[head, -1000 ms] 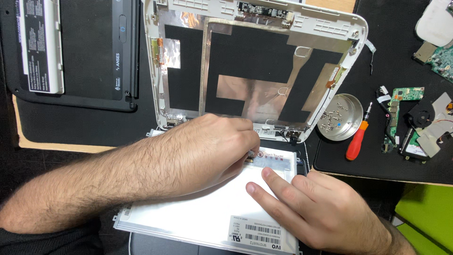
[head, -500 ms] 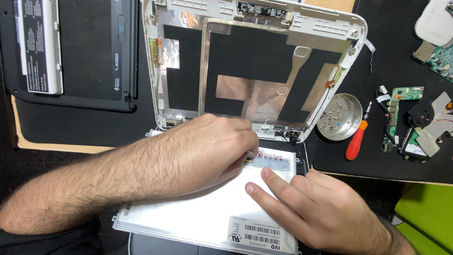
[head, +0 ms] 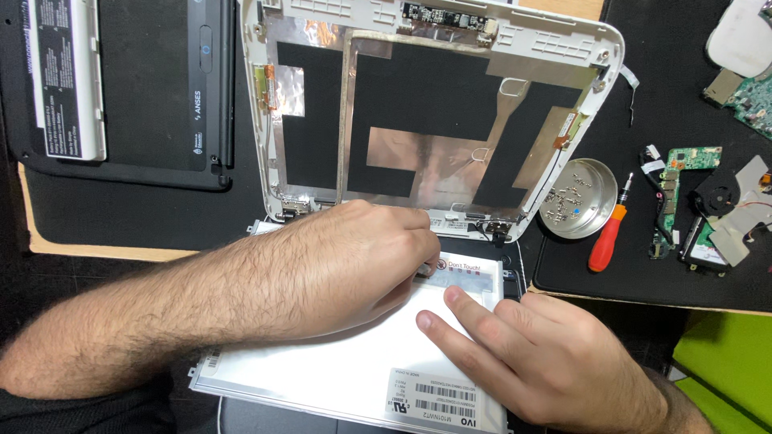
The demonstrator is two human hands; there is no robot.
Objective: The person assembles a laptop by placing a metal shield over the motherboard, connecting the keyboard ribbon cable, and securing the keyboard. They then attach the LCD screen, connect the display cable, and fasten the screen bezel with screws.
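While the left hand (head: pixel 354 265) pinches with fingers drawn together at the far edge of the loose display panel (head: pixel 354 378), just below the hinge line of the open white lid shell (head: pixel 450 120), the right hand (head: pixel 539 362) lies flat on the panel's back, two fingers spread and pressing beside it. What the left fingertips grip is hidden under the knuckles; it may be a thin cable or connector, and I cannot tell which. A hard or crooked pull could tear it or bend its socket, and heavy pressure from the right hand could crack the panel, which overhangs the table's near edge. Farther right, the screw dish (head: pixel 577 198) and orange screwdriver (head: pixel 607 237) sit clear.
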